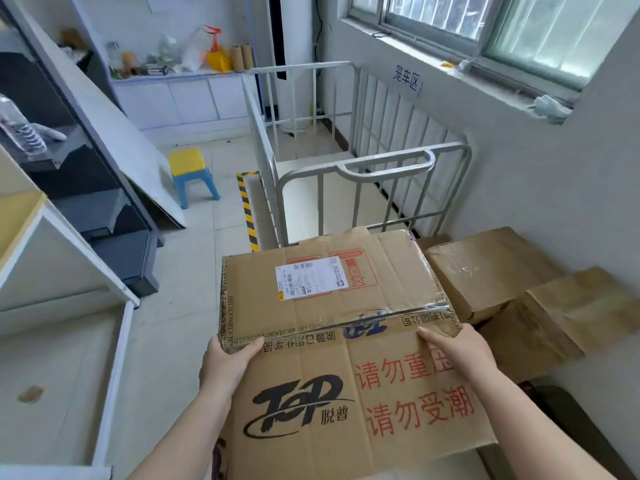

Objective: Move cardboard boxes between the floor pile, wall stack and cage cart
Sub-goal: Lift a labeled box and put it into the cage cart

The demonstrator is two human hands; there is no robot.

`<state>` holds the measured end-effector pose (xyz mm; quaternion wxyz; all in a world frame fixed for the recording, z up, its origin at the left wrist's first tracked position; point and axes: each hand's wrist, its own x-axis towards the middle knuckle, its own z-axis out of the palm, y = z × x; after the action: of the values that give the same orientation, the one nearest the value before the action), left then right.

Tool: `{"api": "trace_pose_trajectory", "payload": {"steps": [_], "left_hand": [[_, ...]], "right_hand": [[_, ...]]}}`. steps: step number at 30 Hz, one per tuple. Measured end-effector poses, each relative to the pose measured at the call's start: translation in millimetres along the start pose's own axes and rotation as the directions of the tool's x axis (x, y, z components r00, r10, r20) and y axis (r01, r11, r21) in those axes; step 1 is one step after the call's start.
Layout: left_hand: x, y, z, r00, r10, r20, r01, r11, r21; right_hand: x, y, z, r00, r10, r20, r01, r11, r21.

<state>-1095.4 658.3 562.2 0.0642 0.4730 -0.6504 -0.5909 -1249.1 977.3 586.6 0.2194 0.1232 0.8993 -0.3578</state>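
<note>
Hands are gripping a box (329, 289) at its near corners — my left hand (225, 362) curling round the left corner, my right hand (457, 351) pressing the right one. It is sitting on a bigger printed box (363, 403). More boxes (502, 282) are lying to the right by the wall — the cage cart (346, 168) is standing beyond.

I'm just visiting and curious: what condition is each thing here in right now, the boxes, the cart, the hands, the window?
Labelled box: taped shut, lying on the big printed box, gripped at both near corners.
Printed box: closed, under the labelled box.
Left hand: gripping the labelled box.
Right hand: gripping the labelled box.
Cage cart: no boxes visible inside.
Boxes by the wall: closed, creased, on the floor.
Window: looks closed.
</note>
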Motion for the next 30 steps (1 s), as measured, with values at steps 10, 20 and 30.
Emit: {"api": "trace_pose_trajectory", "payload": {"steps": [10, 20, 30], "left_hand": [[154, 79, 80, 0.975, -0.175, 0.133, 0.177, 0.984, -0.002], [310, 92, 170, 0.829, -0.451, 0.33, 0.379, 0.888, 0.262], [303, 84, 180, 0.832, -0.434, 0.346, 0.322, 0.885, 0.336]], "right_hand": [[178, -108, 6, 0.985, 0.172, -0.002, -0.171, 0.974, -0.149], [280, -155, 132, 0.948, 0.258, 0.189, -0.13, 0.851, -0.509], [292, -143, 153, 0.95, 0.285, 0.128, -0.177, 0.83, -0.53]]}}
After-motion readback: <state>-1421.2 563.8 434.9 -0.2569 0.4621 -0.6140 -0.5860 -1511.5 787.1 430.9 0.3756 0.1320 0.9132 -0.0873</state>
